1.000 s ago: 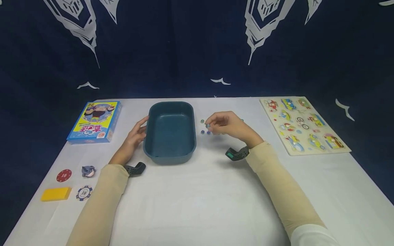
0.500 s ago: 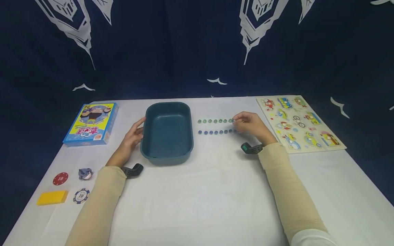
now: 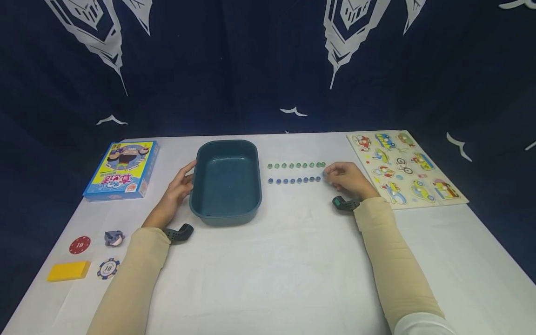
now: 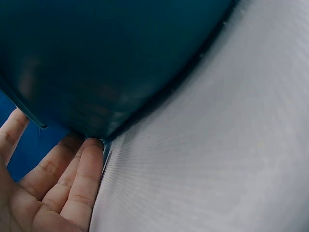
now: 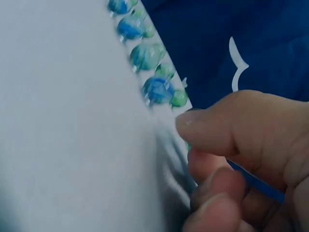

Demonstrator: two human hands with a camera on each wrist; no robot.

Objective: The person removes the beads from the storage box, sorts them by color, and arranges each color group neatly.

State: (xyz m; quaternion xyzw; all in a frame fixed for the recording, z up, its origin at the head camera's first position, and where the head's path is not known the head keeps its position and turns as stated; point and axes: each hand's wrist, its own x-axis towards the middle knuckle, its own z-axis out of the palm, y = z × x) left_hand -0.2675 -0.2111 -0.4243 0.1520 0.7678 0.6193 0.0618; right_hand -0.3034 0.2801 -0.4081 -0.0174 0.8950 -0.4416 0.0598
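Observation:
A dark teal rectangular tray [image 3: 226, 184] stands mid-table, with nothing visible in it. My left hand [image 3: 173, 195] rests its extended fingers against the tray's left side; in the left wrist view the fingertips [image 4: 91, 145] touch the tray's lower wall. To the right of the tray lie two rows of glass marbles, a green row [image 3: 298, 165] behind and a blue row [image 3: 299, 180] in front. At the right end of the blue row, my right hand [image 3: 349, 179] pinches a small marble [image 3: 324, 174] between thumb and fingers. In the right wrist view the fingers mostly hide it.
A puzzle board [image 3: 406, 170] lies at the back right and a blue-and-yellow box [image 3: 121, 170] at the back left. Near the left edge are a red poker chip [image 3: 79, 244], a shark figure [image 3: 114, 238], a yellow block [image 3: 69, 271] and a blue-white chip [image 3: 108, 268].
My right hand has moved right, from the rows' left end past the green row's end to the blue row's end, uncovering both rows. The left hand stays on the tray.

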